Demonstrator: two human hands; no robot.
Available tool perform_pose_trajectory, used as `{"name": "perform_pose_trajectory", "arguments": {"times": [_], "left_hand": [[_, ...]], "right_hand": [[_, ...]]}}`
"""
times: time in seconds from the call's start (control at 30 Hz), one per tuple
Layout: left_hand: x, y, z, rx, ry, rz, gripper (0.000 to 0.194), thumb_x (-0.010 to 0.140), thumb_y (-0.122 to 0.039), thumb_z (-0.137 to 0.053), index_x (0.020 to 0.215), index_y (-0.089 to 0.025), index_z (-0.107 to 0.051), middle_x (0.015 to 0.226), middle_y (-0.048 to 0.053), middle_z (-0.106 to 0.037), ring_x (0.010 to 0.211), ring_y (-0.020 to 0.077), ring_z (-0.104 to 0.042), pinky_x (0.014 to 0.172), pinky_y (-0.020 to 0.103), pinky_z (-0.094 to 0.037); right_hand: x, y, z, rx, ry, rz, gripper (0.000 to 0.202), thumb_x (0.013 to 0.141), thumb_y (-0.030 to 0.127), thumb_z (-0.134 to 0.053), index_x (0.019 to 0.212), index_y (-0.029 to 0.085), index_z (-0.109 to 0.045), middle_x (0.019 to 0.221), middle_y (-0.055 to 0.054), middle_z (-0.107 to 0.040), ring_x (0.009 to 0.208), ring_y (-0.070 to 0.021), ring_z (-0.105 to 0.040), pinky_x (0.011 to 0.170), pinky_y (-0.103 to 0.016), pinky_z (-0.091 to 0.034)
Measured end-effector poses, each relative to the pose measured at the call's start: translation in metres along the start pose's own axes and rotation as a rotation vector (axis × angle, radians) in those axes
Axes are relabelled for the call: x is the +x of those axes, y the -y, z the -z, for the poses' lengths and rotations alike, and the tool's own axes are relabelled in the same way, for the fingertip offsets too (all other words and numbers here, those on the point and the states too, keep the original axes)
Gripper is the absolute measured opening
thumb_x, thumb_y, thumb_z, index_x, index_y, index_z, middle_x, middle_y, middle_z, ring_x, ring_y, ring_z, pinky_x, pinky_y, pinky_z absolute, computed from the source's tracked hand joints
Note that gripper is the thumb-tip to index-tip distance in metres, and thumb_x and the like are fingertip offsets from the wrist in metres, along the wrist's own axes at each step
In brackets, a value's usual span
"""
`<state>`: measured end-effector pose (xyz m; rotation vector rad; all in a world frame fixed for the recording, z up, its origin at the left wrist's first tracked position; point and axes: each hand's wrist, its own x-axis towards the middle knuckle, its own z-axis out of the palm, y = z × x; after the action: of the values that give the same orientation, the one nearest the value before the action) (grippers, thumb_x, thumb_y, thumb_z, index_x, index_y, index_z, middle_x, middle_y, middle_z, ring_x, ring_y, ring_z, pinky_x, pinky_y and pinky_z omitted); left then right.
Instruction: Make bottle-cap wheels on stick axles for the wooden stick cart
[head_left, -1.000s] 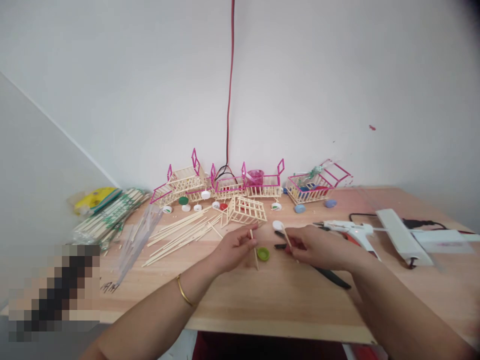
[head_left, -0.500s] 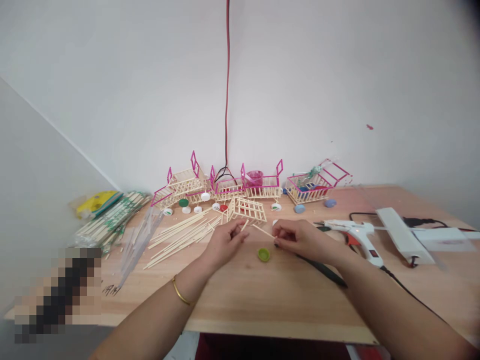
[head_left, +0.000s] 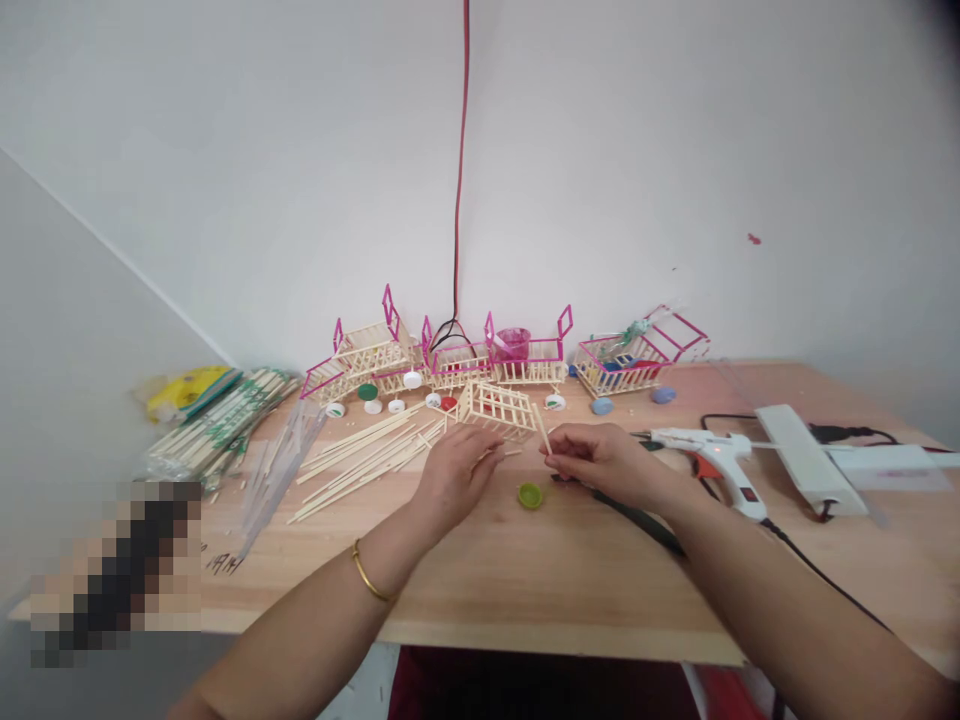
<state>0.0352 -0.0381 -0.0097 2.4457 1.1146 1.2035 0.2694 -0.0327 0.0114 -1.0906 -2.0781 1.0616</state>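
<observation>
The right hand (head_left: 600, 462) now pinches the stick (head_left: 541, 428) alone, tilted upright; the left hand (head_left: 454, 475), having let go, rests loosely curled, so the stick is free to place.

No lettering, brand, number or sign can be read. The green printing on the wrapped stick bundles (head_left: 217, 425) at the counter's (head_left: 525, 590) left is too small to make out, and the yellow packet (head_left: 187, 388) behind them is too blurred to read.
</observation>
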Motion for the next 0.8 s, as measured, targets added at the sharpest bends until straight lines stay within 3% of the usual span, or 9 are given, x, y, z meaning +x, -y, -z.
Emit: {"name": "perform_pose_trajectory", "arguments": {"times": [0.17, 0.4, 0.5, 0.63, 0.8], "left_hand": [[-0.002, -0.019, -0.003, -0.36, 0.111, 0.169, 0.022, 0.082, -0.031, -0.063, 0.099, -0.016, -0.065, 0.08, 0.004, -0.066, 0.07, 0.0133, -0.059, 0.065, 0.024, -0.047], [0.001, -0.024, 0.001, -0.506, 0.181, 0.257, 0.018, 0.084, -0.032, -0.06, 0.081, -0.015, -0.066, 0.075, 0.004, -0.065, 0.071, 0.0134, -0.06, 0.067, 0.024, -0.046], [0.0, -0.021, 0.001, -0.516, 0.157, 0.315, 0.021, 0.089, -0.034, -0.052, 0.083, -0.015, -0.06, 0.075, 0.003, -0.064, 0.07, 0.0131, -0.06, 0.068, 0.025, -0.048], [-0.005, -0.017, -0.002, -0.546, 0.082, 0.354, 0.025, 0.094, -0.037, -0.042, 0.089, -0.016, -0.056, 0.082, 0.005, -0.064, 0.074, 0.0138, -0.063, 0.071, 0.028, -0.051], [-0.007, -0.016, -0.007, -0.617, 0.075, 0.367, 0.022, 0.095, -0.037, -0.04, 0.092, -0.017, -0.049, 0.084, 0.005, -0.065, 0.071, 0.0136, -0.064, 0.067, 0.029, -0.054]], "right_hand": [[0.001, 0.007, -0.009, -0.173, 0.02, 0.122, 0.019, 0.082, 0.035, -0.059, 0.076, 0.018, -0.063, 0.064, 0.001, -0.06, 0.059, -0.0114, -0.052, 0.055, -0.022, -0.037], [0.004, 0.002, -0.023, -0.272, 0.082, 0.19, 0.017, 0.082, 0.03, -0.061, 0.073, 0.017, -0.065, 0.064, 0.0, -0.062, 0.059, -0.0115, -0.053, 0.055, -0.022, -0.035], [0.003, 0.003, -0.022, -0.29, 0.112, 0.15, 0.017, 0.078, 0.031, -0.066, 0.088, 0.018, -0.067, 0.07, 0.0, -0.064, 0.061, -0.012, -0.053, 0.056, -0.022, -0.036], [0.001, 0.003, -0.019, -0.464, 0.105, 0.063, 0.046, 0.067, 0.036, -0.076, 0.107, 0.019, -0.063, 0.087, -0.004, -0.065, 0.073, -0.0168, -0.056, 0.063, -0.025, -0.038], [0.001, 0.005, -0.023, -0.593, 0.154, 0.045, 0.019, 0.074, 0.033, -0.068, 0.086, 0.019, -0.066, 0.08, -0.004, -0.063, 0.073, -0.0175, -0.055, 0.063, -0.026, -0.036]]}}
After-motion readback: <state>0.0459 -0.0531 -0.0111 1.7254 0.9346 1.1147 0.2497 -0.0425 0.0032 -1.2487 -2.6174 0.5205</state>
